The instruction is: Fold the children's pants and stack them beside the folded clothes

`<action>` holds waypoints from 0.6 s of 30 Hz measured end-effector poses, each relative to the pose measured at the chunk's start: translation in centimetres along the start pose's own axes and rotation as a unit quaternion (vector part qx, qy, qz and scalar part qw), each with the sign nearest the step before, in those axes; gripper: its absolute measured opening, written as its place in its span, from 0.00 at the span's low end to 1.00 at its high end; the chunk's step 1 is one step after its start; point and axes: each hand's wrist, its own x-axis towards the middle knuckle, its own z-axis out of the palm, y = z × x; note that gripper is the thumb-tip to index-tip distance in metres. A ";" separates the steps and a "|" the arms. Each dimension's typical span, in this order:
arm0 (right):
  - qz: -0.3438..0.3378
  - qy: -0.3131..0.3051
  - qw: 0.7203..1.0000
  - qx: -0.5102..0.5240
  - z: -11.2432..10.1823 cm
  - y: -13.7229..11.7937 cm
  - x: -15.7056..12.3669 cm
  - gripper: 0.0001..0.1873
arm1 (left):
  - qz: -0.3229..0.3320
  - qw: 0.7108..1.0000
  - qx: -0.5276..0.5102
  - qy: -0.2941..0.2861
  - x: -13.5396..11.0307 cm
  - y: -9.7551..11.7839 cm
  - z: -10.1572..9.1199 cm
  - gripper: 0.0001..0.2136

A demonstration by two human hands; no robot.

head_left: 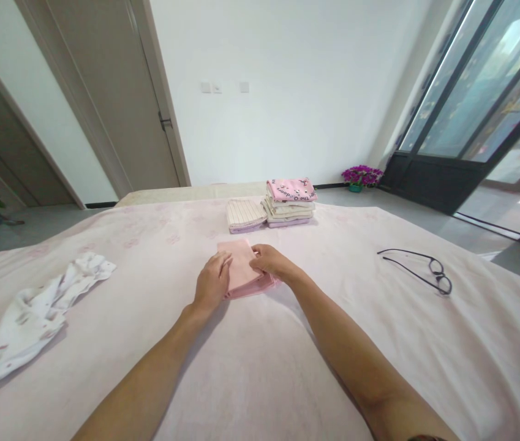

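A folded pink cloth [240, 263] lies at the middle of the covered surface; whether it is a garment I cannot tell. My left hand [212, 282] rests on its left side with the fingers stretched out over the fabric. At the right edge, my right hand [271, 262] pinches the cloth between thumb and fingers. Just beyond the hands sits a folded cream striped cloth [245, 213] on top of a purple one. Beside it on the right rises a stack of folded cloths [288, 211], topped by a pink printed piece [291, 190] with dark lettering.
A crumpled white patterned cloth [43, 312] lies at the left on the pale pink bedspread [250, 367]. Black-framed glasses [437, 275] rest at the right. Beyond the bed stand purple flowers [361, 176], a closed door [108, 92] and a dark-framed glass door [466, 116].
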 end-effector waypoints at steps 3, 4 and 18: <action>0.012 -0.015 1.000 -0.019 -0.8 0.2 0.0 0.23 | 0.028 0.999 0.019 -0.038 -0.3 -0.2 0.8 0.19; 0.017 -0.021 0.999 -0.020 -1.0 0.1 -0.1 0.24 | 0.036 0.998 0.025 -0.054 -0.4 -0.2 1.0 0.20; 0.017 0.021 0.993 0.112 -0.9 -2.1 -1.2 0.36 | 0.080 0.975 0.201 -0.059 -2.7 1.4 1.2 0.33</action>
